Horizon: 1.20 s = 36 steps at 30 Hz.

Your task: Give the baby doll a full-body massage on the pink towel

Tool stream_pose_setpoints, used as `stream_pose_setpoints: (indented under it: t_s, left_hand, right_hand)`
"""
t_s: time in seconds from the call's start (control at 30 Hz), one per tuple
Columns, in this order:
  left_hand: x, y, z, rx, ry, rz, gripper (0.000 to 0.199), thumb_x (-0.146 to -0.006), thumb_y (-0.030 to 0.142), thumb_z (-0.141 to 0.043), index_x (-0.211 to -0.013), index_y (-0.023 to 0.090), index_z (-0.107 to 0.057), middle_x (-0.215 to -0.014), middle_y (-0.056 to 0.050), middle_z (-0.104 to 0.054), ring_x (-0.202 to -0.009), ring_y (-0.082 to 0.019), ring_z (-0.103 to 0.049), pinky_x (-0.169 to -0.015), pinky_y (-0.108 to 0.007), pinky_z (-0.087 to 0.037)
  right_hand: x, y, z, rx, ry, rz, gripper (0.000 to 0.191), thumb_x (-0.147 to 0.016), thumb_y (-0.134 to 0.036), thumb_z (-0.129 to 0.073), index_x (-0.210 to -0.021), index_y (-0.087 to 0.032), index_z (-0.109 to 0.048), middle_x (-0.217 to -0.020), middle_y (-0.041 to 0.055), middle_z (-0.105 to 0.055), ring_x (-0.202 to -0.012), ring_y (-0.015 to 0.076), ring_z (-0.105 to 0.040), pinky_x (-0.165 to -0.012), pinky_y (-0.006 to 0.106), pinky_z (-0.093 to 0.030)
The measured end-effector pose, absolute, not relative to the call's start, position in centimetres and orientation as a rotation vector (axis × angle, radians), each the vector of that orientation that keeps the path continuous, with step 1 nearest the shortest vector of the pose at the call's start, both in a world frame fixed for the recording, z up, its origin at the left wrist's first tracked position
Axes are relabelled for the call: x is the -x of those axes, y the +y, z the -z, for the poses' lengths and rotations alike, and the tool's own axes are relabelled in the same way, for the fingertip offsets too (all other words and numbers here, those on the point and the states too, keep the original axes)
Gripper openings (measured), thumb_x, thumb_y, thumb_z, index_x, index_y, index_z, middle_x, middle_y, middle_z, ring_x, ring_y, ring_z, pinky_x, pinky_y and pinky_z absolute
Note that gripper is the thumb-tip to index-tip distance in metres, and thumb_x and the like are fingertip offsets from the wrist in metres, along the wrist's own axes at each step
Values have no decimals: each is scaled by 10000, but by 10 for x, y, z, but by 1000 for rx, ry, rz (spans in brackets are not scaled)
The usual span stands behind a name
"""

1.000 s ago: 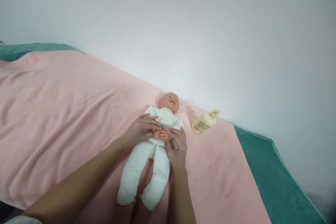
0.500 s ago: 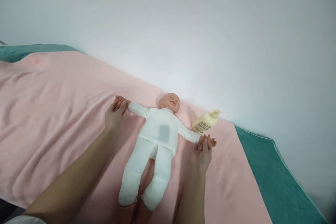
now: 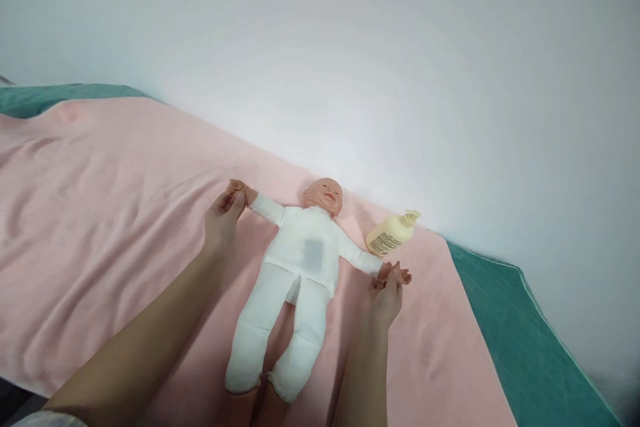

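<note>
A baby doll (image 3: 305, 240) with a white cloth body lies on its back on a pink blanket (image 3: 115, 213), its arms spread to both sides. A grey patch marks its torso, and its feet run toward the bottom of the view. My left hand (image 3: 223, 217) is closed on the doll's hand at the left, thumb on top. On the other side, my right hand (image 3: 387, 293) grips the doll's other hand near the wrist, and small plastic fingers stick out past my own. Close beyond that hand rests a pale yellow pump bottle (image 3: 390, 235), leaning over.
Green cloth (image 3: 520, 320) shows past the blanket's right edge, with more at the far left. A pale wall (image 3: 320, 47) rises right behind the doll's head and the bottle. Wrinkles run across the blanket on the left.
My left hand has shifted slightly right and up with the doll's hand, bending that arm a little more upward. My right hand has barely moved; the bottle is still.
</note>
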<state>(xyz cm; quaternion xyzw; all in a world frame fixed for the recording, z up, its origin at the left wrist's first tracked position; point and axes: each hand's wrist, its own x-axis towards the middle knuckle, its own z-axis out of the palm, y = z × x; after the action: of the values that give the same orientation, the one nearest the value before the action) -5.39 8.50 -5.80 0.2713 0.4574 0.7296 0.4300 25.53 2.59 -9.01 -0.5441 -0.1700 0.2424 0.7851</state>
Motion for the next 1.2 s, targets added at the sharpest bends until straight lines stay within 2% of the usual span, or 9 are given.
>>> stream_pose_setpoints:
  t_s: [0.1,0.27,0.43,0.57,0.83,0.97,1.07,1.13,1.2]
  left_hand:
    - [41,74,49,-995,1103,-1820,344,-758,348,-726,-1054,180,-676,-1113,-74,-681,-1076,-254,-613,-955,-390,-475]
    - [20,61,55,-1690,1013,-1596,212,-822,268,-657,-1023,215,-700,-1081,-56,-708,-1049,-236,-626,-932,-378,-479]
    - [13,64,66,-2297,739,-1505,224,-888,160,-545,-1050,217,-690,-1075,-49,-715,-1073,-202,-616,-969,-386,-434]
    - [13,68,70,-2417,703,-1453,226,-877,140,-537,-1012,227,-697,-1076,-37,-714,-1095,-198,-594,-1004,-404,-397]
    - [14,68,73,-2429,783,-1374,256,-873,144,-527,-1010,262,-707,-1056,-12,-723,-1077,-175,-600,-1083,-423,-313]
    - [16,66,68,-2338,761,-1391,255,-855,143,-550,-1001,273,-714,-1040,-5,-727,-1065,-182,-614,-1104,-445,-285]
    - [18,63,58,-1915,840,-1516,205,-837,215,-625,-1019,250,-711,-1076,-39,-714,-1060,-218,-624,-1033,-436,-390]
    - [21,63,52,-1491,939,-1634,253,-805,284,-689,-1051,227,-698,-1103,-62,-701,-1063,-241,-623,-963,-408,-461]
    - [27,66,51,-1122,998,-1746,312,-792,338,-711,-1078,215,-685,-1146,-68,-678,-1097,-243,-607,-959,-383,-473]
  right_hand:
    - [-229,20,67,1094,-557,-342,478,-781,-321,-683,-1222,-169,-581,-1434,79,-453,-1323,214,-425,-1095,376,-373]
    - [-190,14,52,1062,-941,-275,485,-797,-236,-696,-1257,-161,-563,-1291,125,-588,-1198,258,-555,-1046,483,-422]
    - [-179,12,63,1002,-1533,-145,347,-840,-128,-620,-1172,-224,-632,-1158,70,-676,-1242,252,-522,-1062,525,-397]
    - [-182,15,65,931,-1775,-23,403,-838,-56,-577,-1187,-252,-618,-1108,45,-697,-1189,218,-567,-1072,526,-386]
    - [-187,15,60,942,-1895,62,395,-830,-35,-551,-1145,-257,-639,-1076,28,-709,-1172,205,-582,-1061,505,-406]
    - [-185,13,60,977,-1843,-7,353,-851,-82,-558,-1149,-254,-637,-1086,34,-705,-1162,212,-588,-1058,510,-409]
    - [-185,11,57,1113,-1485,-76,350,-848,-174,-610,-1196,-215,-607,-1179,77,-661,-1168,235,-579,-1035,499,-435]
    - [-190,10,53,1168,-1175,-110,414,-829,-232,-652,-1232,-178,-573,-1238,109,-622,-1177,247,-570,-1032,488,-439]
    - [-197,11,48,1175,-933,-161,476,-800,-273,-688,-1241,-153,-558,-1276,122,-595,-1202,254,-551,-1048,476,-424]
